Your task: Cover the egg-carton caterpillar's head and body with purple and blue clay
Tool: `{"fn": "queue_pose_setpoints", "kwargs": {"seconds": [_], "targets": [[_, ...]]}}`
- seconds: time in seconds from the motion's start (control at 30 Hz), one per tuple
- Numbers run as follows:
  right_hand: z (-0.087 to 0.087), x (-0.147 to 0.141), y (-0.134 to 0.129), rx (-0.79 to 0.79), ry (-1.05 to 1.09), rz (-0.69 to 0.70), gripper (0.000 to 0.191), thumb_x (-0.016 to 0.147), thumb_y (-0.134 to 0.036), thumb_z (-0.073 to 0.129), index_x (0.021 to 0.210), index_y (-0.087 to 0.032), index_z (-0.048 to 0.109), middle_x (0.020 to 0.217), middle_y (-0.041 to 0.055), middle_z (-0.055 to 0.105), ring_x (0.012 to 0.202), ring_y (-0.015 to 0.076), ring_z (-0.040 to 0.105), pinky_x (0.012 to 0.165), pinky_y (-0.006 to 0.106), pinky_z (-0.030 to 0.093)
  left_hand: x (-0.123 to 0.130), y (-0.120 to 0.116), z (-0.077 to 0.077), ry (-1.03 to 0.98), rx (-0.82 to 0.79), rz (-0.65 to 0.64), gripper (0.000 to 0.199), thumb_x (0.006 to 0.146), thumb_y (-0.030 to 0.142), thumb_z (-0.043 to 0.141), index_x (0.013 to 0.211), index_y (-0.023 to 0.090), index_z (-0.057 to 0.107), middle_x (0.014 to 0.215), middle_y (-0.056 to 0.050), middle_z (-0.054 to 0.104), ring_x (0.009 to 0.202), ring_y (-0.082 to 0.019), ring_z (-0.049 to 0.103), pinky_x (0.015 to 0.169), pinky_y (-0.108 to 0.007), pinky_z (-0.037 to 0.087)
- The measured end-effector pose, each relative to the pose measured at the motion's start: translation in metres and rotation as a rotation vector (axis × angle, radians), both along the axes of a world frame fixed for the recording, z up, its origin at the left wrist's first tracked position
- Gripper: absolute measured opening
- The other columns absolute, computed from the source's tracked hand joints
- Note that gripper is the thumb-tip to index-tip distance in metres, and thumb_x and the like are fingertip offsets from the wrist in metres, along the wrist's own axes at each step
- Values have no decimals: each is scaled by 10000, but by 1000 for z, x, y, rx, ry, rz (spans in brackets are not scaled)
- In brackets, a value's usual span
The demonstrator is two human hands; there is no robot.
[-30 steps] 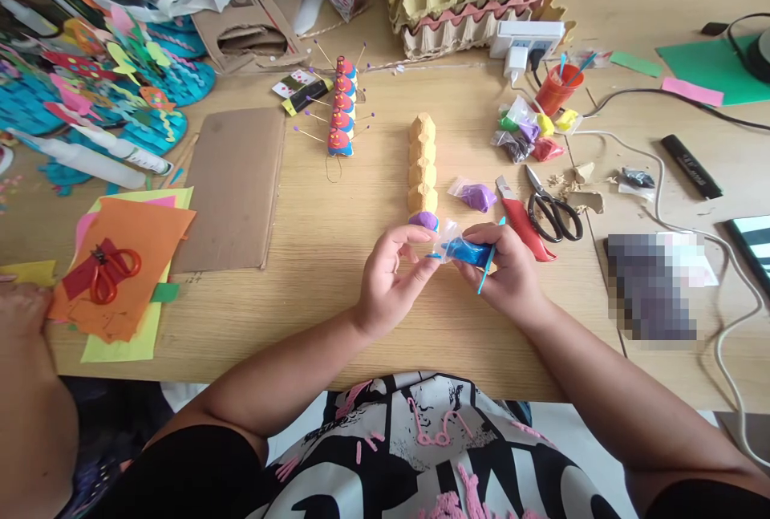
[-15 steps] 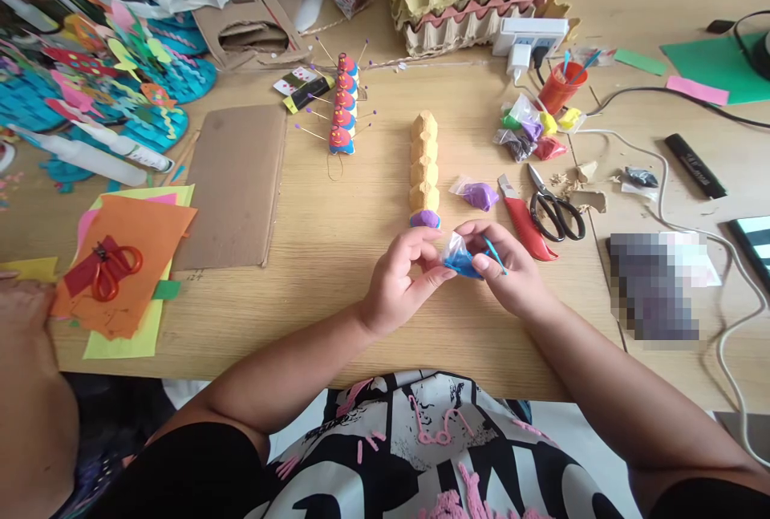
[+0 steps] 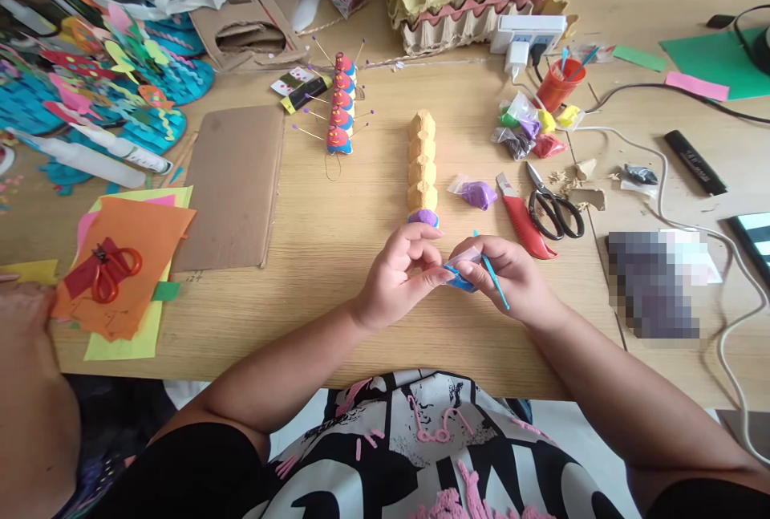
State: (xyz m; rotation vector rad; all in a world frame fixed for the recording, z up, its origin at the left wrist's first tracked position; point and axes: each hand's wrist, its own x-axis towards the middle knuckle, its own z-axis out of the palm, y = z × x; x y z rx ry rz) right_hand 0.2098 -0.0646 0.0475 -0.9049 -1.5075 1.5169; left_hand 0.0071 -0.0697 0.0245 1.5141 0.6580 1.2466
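As fingers (image 3: 491, 246) pinch, blue stick (image 3: 496, 285), diagonal (bodyward)

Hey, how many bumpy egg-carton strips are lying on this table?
2. One, the red-and-blue painted strip, lies right of the flat cardboard; the other, the yellowish strip, lies just beyond the left hand. Others may be hidden.

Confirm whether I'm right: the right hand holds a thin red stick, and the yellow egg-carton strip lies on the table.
Not quite: the head view shows that the thin stick in the right hand is blue, not red. The yellow egg-carton strip does lie on the table.
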Motion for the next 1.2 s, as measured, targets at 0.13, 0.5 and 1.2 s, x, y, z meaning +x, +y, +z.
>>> {"fn": "queue_pose_setpoints", "kwargs": {"seconds": [0.13, 0.5, 1.2], "targets": [[-1, 1, 1, -32, -3, -14, 306, 943, -471, 779, 848, -185, 728, 737, 6, 669, 628, 110, 563, 546, 252, 477, 0, 3, -2, -39, -51, 6, 406, 969, 289, 765, 1278, 286, 501, 761, 76, 608, 651, -69, 593, 632, -198, 495], [-10, -7, -4, 25, -111, -107, 391, 896, -582, 792, 836, -200, 740, 747, 20, 684, 653, 140, 586, 575, 273, 509, -1, 4, -9, 207, 195, 134, 374, 1013, 287, 696, 1354, 258, 543, 769, 57, 565, 653, -86, 558, 657, -234, 502], [31, 42, 76, 322, -593, -765, 115, 932, -324, 761, 876, -224, 751, 743, 2, 680, 657, 157, 575, 680, 351, 512, -6, 10, -12, 129, 209, 436, 109, 1010, 199, 665, 1096, 229, 724, 1004, -31, 671, 910, -118, 623, 819, -245, 525]]}}
